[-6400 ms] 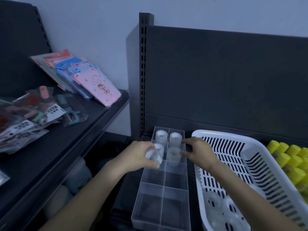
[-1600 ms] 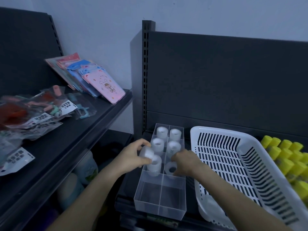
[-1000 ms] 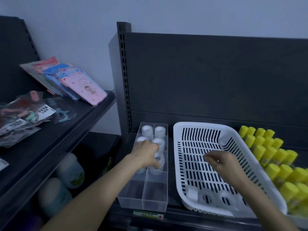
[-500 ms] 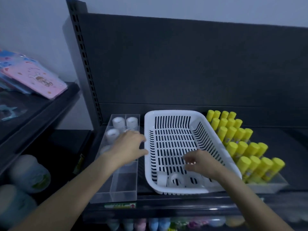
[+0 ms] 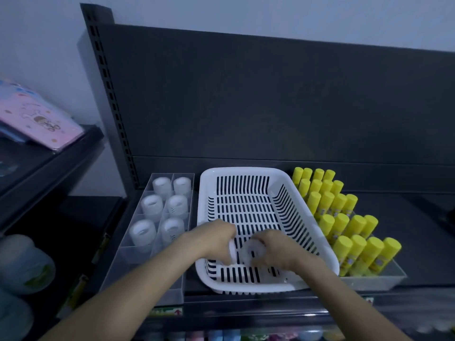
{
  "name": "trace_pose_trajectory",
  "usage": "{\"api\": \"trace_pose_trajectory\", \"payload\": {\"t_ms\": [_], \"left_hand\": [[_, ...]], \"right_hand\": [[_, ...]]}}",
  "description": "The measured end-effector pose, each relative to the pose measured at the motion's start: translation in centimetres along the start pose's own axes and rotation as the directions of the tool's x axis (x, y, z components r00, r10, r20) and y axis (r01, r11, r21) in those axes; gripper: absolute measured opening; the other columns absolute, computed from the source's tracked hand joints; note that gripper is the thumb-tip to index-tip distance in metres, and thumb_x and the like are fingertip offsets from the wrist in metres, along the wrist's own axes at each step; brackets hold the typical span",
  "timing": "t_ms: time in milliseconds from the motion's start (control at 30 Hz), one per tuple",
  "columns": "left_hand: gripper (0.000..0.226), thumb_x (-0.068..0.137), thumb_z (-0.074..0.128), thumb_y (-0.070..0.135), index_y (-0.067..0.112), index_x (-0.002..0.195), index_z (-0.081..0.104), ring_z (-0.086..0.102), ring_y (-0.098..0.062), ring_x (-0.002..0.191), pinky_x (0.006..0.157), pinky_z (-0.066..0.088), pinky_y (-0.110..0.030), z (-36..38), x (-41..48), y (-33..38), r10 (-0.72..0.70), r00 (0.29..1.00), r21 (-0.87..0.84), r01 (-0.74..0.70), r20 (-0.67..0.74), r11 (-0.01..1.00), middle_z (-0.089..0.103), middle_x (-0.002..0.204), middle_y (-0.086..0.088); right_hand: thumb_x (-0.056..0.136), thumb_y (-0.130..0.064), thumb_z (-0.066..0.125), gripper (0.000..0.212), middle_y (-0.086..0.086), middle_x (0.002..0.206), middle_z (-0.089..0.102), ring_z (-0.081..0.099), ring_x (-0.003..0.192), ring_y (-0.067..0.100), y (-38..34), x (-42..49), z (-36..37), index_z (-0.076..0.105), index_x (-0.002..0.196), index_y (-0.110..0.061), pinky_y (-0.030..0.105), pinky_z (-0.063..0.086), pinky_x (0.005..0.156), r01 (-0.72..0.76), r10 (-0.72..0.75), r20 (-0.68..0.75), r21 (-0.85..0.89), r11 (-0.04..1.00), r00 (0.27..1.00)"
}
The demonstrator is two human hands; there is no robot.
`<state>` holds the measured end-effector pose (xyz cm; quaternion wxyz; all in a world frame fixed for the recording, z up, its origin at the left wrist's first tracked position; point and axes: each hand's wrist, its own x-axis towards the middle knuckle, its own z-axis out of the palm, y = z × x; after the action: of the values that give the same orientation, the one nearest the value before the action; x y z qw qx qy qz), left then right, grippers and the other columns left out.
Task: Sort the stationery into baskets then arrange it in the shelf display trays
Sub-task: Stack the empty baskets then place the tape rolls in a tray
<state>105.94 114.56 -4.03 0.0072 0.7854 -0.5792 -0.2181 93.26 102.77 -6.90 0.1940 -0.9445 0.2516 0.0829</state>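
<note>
Your left hand (image 5: 214, 238) curls round a tape roll (image 5: 232, 253) low in the white basket (image 5: 241, 171). Your right hand (image 5: 279, 249) closes over a second roll (image 5: 253, 249) just beside it. Half a second ago your left was over the clear tray (image 5: 130, 262); now both hands work in the basket. Six rear compartments hold rolls and the front pair looks empty, so these two likely go there.

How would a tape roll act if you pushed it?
Probably light: the left hand and right hand each hold a tape roll one-handed. It is round, so on edge it would likely roll across the basket. In the tray, the walls would probably stop it.
</note>
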Motion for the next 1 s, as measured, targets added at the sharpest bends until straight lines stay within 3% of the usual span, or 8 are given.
{"api": "trace_pose_trajectory", "payload": {"t_ms": [100,167,233,367,533,667,800,1000], "left_hand": [[0.046,0.076,0.069,0.021,0.015,0.115,0.046,0.052,-0.014,0.086,0.064,0.044,-0.024,0.6,0.6,0.4,-0.017,0.999,-0.174,0.008,-0.049,0.985,0.052,0.103,0.0],[0.067,0.077,0.068,0.024,0.015,0.136,0.038,0.05,-0.015,0.107,0.085,0.047,-0.027,1.1,1.1,1.2,-0.002,0.998,-0.25,-0.014,-0.064,0.968,0.047,0.124,-0.002],[0.066,0.078,0.067,0.024,0.015,0.138,0.04,0.044,-0.014,0.109,0.094,0.042,-0.028,1.4,1.6,2.3,0.05,0.997,-0.291,-0.067,-0.067,0.954,0.043,0.122,0.0],[0.054,0.079,0.067,0.02,0.016,0.127,0.044,0.046,-0.01,0.099,0.086,0.043,-0.024,1.7,2.5,4.1,0.154,0.987,-0.328,-0.16,-0.046,0.931,0.045,0.113,0.003],[0.048,0.076,0.07,0.017,0.025,0.113,0.041,0.053,-0.008,0.082,0.078,0.051,-0.031,1.4,3.1,4.8,0.124,0.991,-0.497,-0.134,-0.054,0.858,0.053,0.103,0.005],[0.059,0.079,0.068,0.021,0.019,0.129,0.038,0.051,-0.016,0.107,0.094,0.048,-0.036,2.1,3.4,5.5,0.209,0.967,-0.278,-0.163,0.146,0.947,0.048,0.124,-0.001],[0.018,0.082,0.057,0.012,0.019,0.08,0.04,0.04,-0.016,0.077,0.065,0.038,-0.032,2.7,4.1,6.2,0.236,0.954,-0.143,-0.211,0.183,0.967,0.044,0.089,-0.003],[0.026,0.077,0.068,0.015,0.019,0.081,0.042,0.044,-0.014,0.073,0.062,0.042,-0.029,2.0,3.5,5.7,0.235,0.965,-0.132,-0.22,0.118,0.967,0.046,0.081,0.003]], "right_hand": [[0.08,-0.031,0.067,0.061,0.007,0.129,0.057,0.057,0.111,0.021,1.4,0.1,-1.2,0.046,0.134,-0.012,0.027,0.046,0.086,-0.052,0.065,-0.155,0.091,0.995,0.986],[0.081,-0.029,0.065,0.062,0.009,0.132,0.055,0.056,0.114,0.022,2.1,-0.3,-2.1,0.044,0.136,-0.01,0.026,0.045,0.084,-0.073,0.101,-0.235,0.126,0.989,0.967],[0.082,-0.029,0.064,0.061,0.01,0.131,0.055,0.055,0.114,0.023,2.9,-0.7,-2.7,0.044,0.136,-0.009,0.025,0.043,0.083,-0.079,0.11,-0.292,0.116,0.99,0.95],[0.081,-0.029,0.065,0.054,0.008,0.122,0.061,0.059,0.103,0.022,4.1,-2.0,-3.5,0.051,0.129,-0.009,0.029,0.049,0.081,-0.079,0.114,-0.327,0.119,0.99,0.938],[0.081,-0.031,0.067,0.06,0.009,0.126,0.059,0.058,0.107,0.022,4.9,-3.1,-3.6,0.048,0.134,-0.009,0.024,0.046,0.079,-0.06,0.112,-0.341,0.16,0.985,0.933],[0.079,-0.034,0.068,0.058,0.008,0.124,0.061,0.059,0.107,0.023,5.0,-3.0,-3.5,0.052,0.129,-0.009,0.02,0.041,0.075,-0.034,0.103,-0.366,0.191,0.981,0.925],[0.079,-0.033,0.068,0.055,0.008,0.118,0.063,0.061,0.098,0.022,4.9,-3.4,-3.5,0.053,0.127,-0.01,0.029,0.05,0.078,-0.036,0.116,-0.368,0.216,0.976,0.923],[0.079,-0.029,0.07,0.057,0.008,0.121,0.063,0.061,0.104,0.022,4.0,-3.7,-3.6,0.052,0.129,-0.011,0.034,0.051,0.086,-0.022,0.12,-0.367,0.261,0.965,0.922]]}}
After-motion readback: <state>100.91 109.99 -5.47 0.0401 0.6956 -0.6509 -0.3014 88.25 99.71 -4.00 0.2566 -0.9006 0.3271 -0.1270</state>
